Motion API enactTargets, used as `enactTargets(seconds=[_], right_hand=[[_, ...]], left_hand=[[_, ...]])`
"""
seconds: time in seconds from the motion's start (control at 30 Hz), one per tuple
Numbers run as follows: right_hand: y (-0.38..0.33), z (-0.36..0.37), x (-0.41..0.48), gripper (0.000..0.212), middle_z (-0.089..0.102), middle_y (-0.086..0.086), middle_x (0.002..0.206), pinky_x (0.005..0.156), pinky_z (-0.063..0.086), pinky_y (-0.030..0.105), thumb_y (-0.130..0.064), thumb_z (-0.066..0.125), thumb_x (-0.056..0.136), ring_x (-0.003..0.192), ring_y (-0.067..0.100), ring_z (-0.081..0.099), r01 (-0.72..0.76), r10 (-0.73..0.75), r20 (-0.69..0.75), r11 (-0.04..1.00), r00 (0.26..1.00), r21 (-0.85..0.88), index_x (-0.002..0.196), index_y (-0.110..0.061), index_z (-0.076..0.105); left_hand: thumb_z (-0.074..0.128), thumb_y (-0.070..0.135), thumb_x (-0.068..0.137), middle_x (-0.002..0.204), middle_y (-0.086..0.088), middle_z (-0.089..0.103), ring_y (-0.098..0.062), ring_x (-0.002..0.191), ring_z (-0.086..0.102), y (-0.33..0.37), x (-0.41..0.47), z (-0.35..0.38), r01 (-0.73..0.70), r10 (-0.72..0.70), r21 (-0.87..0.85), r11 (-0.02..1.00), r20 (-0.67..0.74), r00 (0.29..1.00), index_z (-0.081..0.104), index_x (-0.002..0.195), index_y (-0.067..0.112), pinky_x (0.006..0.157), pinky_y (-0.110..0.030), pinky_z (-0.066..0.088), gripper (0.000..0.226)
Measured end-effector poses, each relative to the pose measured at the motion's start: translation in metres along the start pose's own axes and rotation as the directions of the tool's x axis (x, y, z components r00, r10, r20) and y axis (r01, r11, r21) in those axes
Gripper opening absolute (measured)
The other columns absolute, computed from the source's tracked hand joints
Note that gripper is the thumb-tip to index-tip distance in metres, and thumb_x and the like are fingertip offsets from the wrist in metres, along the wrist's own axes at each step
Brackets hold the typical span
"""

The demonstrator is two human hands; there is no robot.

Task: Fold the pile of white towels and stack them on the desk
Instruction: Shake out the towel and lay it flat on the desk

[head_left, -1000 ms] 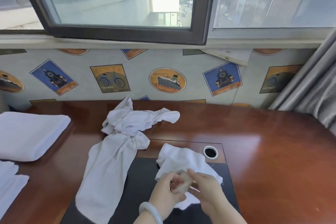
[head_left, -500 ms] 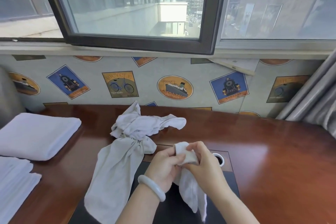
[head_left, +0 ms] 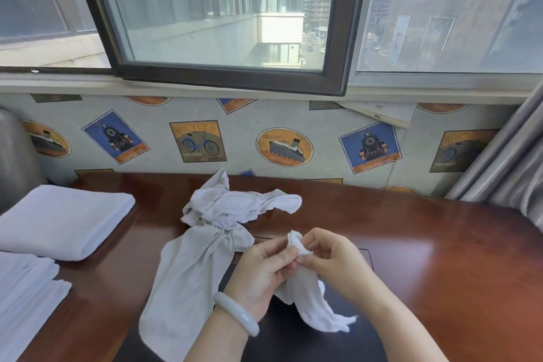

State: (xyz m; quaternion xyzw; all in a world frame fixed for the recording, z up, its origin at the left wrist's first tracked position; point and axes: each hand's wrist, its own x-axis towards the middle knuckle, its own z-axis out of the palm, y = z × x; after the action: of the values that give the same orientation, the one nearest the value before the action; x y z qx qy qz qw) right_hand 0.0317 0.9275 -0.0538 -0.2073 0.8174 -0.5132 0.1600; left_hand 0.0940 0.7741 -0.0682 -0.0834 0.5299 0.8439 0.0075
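Head view: both hands are raised over the near middle of the counter (head_left: 440, 258), meeting on one small white towel (head_left: 311, 300).
Left hand: the left hand (head_left: 264, 267) has its fingers curled toward the right, and its thumb and fingertips pinch the towel's bunched top corner. A pale bangle (head_left: 235, 313) sits on the wrist.
Right hand: the right hand (head_left: 332, 261) faces the left one with its fingers curled in, and it pinches the same corner from the other side. The two hands' fingertips almost meet.
Small white towel: the top corner sticks up between the hands. The rest hangs below them as a loose twisted strip, its ragged end over the dark inlay (head_left: 293, 341). Contact with the inlay cannot be told.
Unfolded pile: the crumpled white towels (head_left: 235, 206) lie on the counter behind the hands, toward the wall.
Long towel: the long towel (head_left: 188, 279) trails from the pile toward the near edge, just left of the left forearm.
Folded towel: the folded towel (head_left: 61, 220) lies flat at the counter's left end, well apart from the hands.
Second stack: the second folded stack (head_left: 26, 297) sits nearer the camera, at the left frame edge.
Surroundings: poster-print wallpaper (head_left: 282, 147) runs behind the counter with an open window (head_left: 229, 76) above it. A grey curtain (head_left: 514, 161) hangs at the right.
In the way: the hands and the hanging towel cover the middle of the inlay.
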Motion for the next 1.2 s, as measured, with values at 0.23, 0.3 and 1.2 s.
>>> enactTargets(seconds=[0.23, 0.3, 1.2], right_hand=[[-0.008, -0.006, -0.011, 0.033, 0.070, 0.019, 0.090, 0.079, 0.056, 0.039, -0.027, 0.058, 0.099, 0.082, 0.025, 0.066, -0.060, -0.003, 0.150, 0.907, 0.989, 0.418, 0.089, 0.003, 0.066], [-0.011, -0.005, -0.010, 0.035, 0.070, 0.023, 0.091, 0.076, 0.057, 0.038, -0.023, 0.052, 0.102, 0.080, 0.027, 0.066, -0.057, 0.029, 0.069, 0.896, 0.997, 0.441, 0.091, 0.006, 0.068], [-0.032, -0.107, -0.006, 0.034, 0.053, 0.009, 0.058, 0.058, 0.033, 0.031, -0.032, 0.067, 0.093, 0.055, 0.019, 0.044, 0.023, 0.176, -0.631, 0.956, 0.755, 0.294, 0.074, -0.004, 0.065]], left_hand=[[0.066, 0.008, 0.086, 0.071, -0.013, 0.051, -0.015, 0.063, 0.051, 0.012, -0.001, 0.007, -0.042, 0.040, -0.044, 0.998, -0.043, 0.998, 0.073, 0.107, 0.001, 0.066, -0.023, 0.052, 0.024], [0.068, 0.017, 0.089, 0.076, -0.011, 0.058, -0.016, 0.068, 0.054, 0.015, -0.001, 0.015, -0.060, 0.070, 0.108, 0.992, -0.091, 0.993, 0.073, 0.107, 0.007, 0.071, -0.027, 0.054, 0.021], [0.061, 0.007, 0.095, 0.076, -0.014, 0.068, -0.024, 0.067, 0.059, 0.096, 0.016, -0.020, -0.094, 0.259, 0.431, 0.897, -0.342, 0.903, 0.071, 0.092, 0.004, 0.062, -0.032, 0.044, 0.011]])
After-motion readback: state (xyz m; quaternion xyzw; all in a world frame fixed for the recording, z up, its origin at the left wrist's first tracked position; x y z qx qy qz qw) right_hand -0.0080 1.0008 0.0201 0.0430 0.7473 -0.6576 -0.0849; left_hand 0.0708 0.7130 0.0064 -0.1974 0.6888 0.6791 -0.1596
